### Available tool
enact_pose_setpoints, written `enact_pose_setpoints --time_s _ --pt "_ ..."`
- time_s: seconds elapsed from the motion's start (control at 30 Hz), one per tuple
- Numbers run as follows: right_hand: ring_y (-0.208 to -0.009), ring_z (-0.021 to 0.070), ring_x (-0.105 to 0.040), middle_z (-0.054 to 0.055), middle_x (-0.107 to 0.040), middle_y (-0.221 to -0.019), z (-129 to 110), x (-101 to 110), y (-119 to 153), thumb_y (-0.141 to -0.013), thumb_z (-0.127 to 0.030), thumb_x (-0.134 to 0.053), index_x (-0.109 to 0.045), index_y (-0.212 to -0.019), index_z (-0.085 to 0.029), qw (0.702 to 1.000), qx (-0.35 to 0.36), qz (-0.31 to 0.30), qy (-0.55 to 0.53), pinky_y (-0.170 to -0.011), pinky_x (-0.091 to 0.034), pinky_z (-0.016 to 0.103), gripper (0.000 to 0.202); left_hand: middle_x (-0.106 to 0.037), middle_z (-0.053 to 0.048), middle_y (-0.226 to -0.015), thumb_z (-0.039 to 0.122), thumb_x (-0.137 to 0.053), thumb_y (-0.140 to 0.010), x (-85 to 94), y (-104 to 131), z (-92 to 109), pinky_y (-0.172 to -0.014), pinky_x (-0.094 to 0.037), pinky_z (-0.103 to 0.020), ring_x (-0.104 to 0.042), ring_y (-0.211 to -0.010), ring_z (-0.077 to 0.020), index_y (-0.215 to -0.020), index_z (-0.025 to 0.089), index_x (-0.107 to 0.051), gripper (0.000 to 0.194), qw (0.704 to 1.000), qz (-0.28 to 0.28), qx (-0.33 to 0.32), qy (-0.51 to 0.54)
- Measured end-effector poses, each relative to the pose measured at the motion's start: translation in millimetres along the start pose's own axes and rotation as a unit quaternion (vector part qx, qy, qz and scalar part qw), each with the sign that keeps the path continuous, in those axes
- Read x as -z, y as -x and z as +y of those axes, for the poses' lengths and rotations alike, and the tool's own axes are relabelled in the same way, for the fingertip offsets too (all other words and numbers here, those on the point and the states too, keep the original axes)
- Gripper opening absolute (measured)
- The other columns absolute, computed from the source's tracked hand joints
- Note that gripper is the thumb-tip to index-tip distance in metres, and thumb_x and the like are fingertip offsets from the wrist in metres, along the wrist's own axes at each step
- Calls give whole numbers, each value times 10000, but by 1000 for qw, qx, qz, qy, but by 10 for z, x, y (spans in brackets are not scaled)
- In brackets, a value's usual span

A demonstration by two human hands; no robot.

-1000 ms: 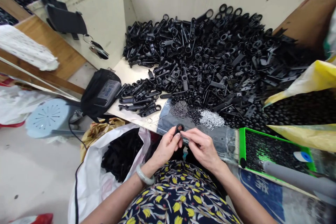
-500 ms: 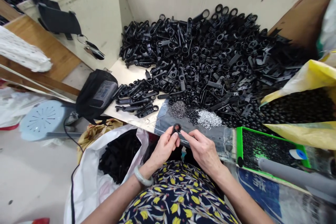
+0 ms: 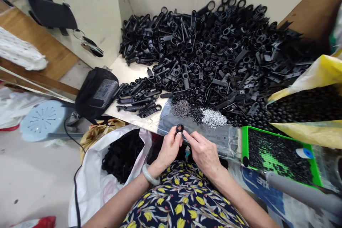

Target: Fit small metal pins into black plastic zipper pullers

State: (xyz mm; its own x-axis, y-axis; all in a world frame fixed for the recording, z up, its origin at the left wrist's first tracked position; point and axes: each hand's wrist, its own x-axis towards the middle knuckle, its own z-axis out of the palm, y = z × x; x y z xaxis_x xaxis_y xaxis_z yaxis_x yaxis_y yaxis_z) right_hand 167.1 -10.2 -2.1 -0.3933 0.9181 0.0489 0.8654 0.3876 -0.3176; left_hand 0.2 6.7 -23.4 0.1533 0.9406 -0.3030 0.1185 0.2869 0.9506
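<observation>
Pinched between the thumb and fingers of my left hand [image 3: 170, 146] is a black plastic part with a ring end [image 3: 180, 128]. The ring points up and its lower end is hidden in my grip. My right hand [image 3: 204, 151] has its index fingertip at the ring's right edge, with the other fingers curled in. Anything small under that fingertip is too hidden to make out. Just beyond my hands, a dark mat [image 3: 173, 123] carries small grey pieces [image 3: 180, 108] and a heap of silvery pins [image 3: 213, 118].
A large heap of black plastic parts [image 3: 195, 50] fills the walled bench. Similar ringed parts [image 3: 139, 98] lie at left beside a black pouch [image 3: 97, 94]. A white sack [image 3: 88, 185] stands below left. At right are a green tray [image 3: 244, 144] of small black pieces and a yellow-edged bag [image 3: 301, 131].
The view has shifted slightly. My left hand still grips the ringed part, and my right index fingertip stays at its ring, with only a slight shift of the fingers.
</observation>
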Motion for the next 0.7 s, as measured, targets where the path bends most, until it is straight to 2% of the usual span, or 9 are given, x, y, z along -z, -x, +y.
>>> enact_pose_setpoints --time_s 0.2,0.3,0.4,0.5,0.6,0.7 --pt "-863 161 -680 52 -714 -1010 -33 19 -9 -1028 -97 -429 -583 -1425 -239 1000 -16 -19 7 -615 -487 235 448 -445 74 -649 454 -514 -999 9 -29 -13 -563 -334 -231 -391 -570 -104 -975 200 -538 256 999 -6 20 31" --pt "-847 171 -682 50 -715 -1031 -77 70 -44 -1007 -91 -466 -591 -1415 -236 998 -26 -46 36 -580 -473 258 451 -452 72 -668 456 -528 -992 39 -31 -39 -521 -303 -222 -359 -554 -94 -1021 195 -535 262 996 -37 37 67" --pt "-839 180 -684 56 -718 -1048 -110 118 -86 -988 -84 -492 -589 -1415 -230 995 -27 -72 58 -565 -465 273 462 -489 53 -703 386 -535 -967 76 -27 -55 -497 -293 -219 -383 -575 -101 -1104 182 -548 246 984 -74 56 150" --pt "-850 178 -683 55 -719 -1053 -112 149 -116 -984 -86 -498 -584 -1413 -247 994 -24 -83 60 -582 -468 264 466 -527 32 -724 291 -567 -883 98 -26 -65 -503 -308 -213 -421 -609 -109 -1104 175 -578 250 970 -73 70 221" --pt "-847 168 -682 53 -718 -1061 -118 138 -129 -985 -87 -496 -582 -1404 -262 995 -25 -81 59 -596 -469 250 462 -525 33 -713 300 -573 -891 93 -36 -79 -499 -308 -207 -421 -604 -106 -1096 171 -586 242 971 -66 64 223" --pt "-826 177 -669 64 -720 -1055 -154 88 -125 -973 -78 -505 -587 -1390 -260 993 -28 -72 84 -567 -463 250 463 -488 54 -677 401 -571 -949 48 -57 -87 -463 -256 -212 -369 -546 -93 -1094 174 -574 269 981 -60 56 178"
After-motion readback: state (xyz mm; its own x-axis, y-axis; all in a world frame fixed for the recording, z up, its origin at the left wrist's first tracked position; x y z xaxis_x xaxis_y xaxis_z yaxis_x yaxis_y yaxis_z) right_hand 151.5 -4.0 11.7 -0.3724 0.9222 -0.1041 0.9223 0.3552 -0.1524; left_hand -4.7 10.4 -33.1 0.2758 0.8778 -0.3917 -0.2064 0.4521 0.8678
